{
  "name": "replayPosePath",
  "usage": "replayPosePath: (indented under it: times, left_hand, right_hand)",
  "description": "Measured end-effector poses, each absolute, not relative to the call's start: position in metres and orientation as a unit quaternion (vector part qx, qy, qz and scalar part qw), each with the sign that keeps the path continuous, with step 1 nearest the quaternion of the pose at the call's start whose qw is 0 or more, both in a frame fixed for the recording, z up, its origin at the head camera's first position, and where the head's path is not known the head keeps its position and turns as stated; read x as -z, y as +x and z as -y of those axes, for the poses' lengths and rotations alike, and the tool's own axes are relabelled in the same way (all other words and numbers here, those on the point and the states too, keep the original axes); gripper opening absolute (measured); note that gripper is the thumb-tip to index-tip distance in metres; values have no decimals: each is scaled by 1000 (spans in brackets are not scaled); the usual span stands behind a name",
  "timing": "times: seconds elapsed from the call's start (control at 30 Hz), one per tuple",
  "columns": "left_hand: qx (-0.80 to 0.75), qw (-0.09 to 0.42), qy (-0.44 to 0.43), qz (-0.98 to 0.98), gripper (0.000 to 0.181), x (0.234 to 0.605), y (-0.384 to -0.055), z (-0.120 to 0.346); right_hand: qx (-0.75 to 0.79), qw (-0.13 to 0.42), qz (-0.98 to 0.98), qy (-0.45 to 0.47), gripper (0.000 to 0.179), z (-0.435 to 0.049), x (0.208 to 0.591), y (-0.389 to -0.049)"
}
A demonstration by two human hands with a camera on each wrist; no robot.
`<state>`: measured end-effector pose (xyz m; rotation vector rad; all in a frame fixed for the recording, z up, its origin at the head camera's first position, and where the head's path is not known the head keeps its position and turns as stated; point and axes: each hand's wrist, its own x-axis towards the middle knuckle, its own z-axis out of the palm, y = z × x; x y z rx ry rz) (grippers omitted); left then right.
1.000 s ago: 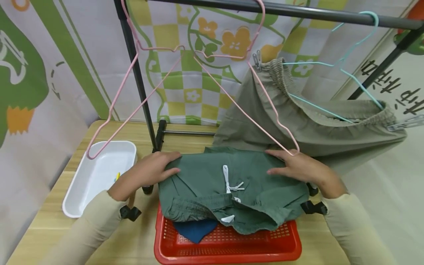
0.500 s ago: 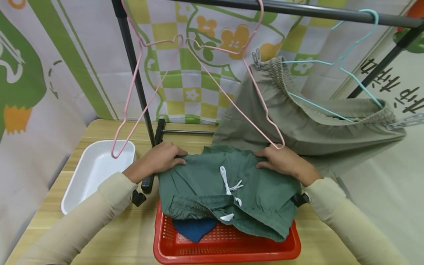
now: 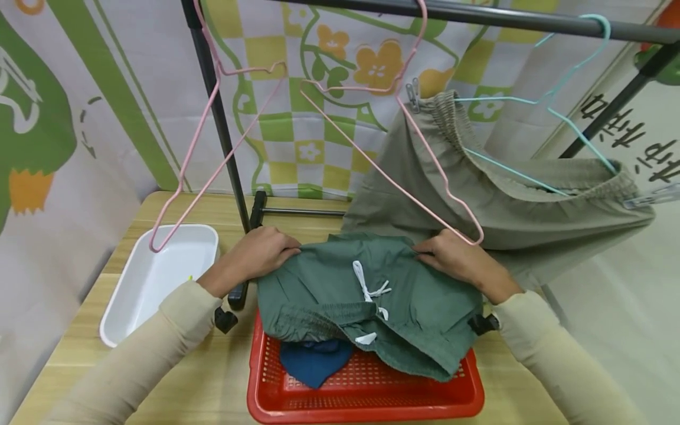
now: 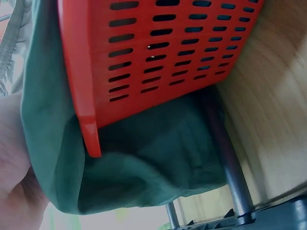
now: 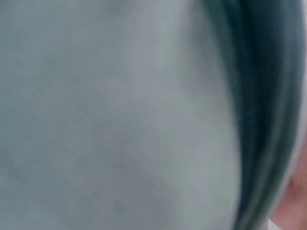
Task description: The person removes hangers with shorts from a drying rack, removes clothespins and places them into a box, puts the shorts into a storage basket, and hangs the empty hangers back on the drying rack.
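Note:
Green shorts (image 3: 324,277) with a white drawstring lie across a red basket (image 3: 366,410), elastic waistband toward me. My left hand (image 3: 262,254) pinches their far left part between thumb and fingers. On the far right, my right hand (image 3: 457,257) grips the same cloth, thumb tucked under the fingers. In the left wrist view, the shorts (image 4: 53,120) drape over the basket's rim beside the hand (image 4: 14,172). Green cloth (image 5: 120,115) fills most of the right wrist view, blurred. A dark blue cloth (image 3: 316,363) lies in the basket, partly hidden by the shorts.
Two pink hangers, left (image 3: 199,141) and right (image 3: 425,136), hang close above my hands from a black rail (image 3: 478,19). Khaki pants (image 3: 531,212) are clipped to a teal hanger (image 3: 563,77) at right. A white tray (image 3: 159,277) stands left on the wooden table (image 3: 69,378).
Both hands have come inward and closed from spread fingers to a pinch on the green shorts. The right side of the shorts has shifted inward. The pink hangers swing.

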<state>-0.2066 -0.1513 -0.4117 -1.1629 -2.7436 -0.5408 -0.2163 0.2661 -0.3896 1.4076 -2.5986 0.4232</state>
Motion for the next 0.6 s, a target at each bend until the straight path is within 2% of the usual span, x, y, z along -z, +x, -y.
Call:
replayPosePath:
  times: [0.17, 0.37, 0.5, 0.6]
  left_hand:
    - [227, 85, -374, 895, 16, 410, -203, 152]
    - [346, 115, -366, 856, 18, 391, -192, 146]
    - [403, 100, -372, 830, 18, 378, -182, 141]
    - [441, 63, -393, 804, 19, 374, -172, 139]
  right_hand:
    - [-174, 93, 888, 415, 18, -263, 385, -203]
    - [-238, 183, 869, 393, 31, -249, 376, -193]
    - [-272, 215, 847, 403, 37, -239, 372, -185]
    - [-309, 183, 839, 410, 38, -231, 373, -176]
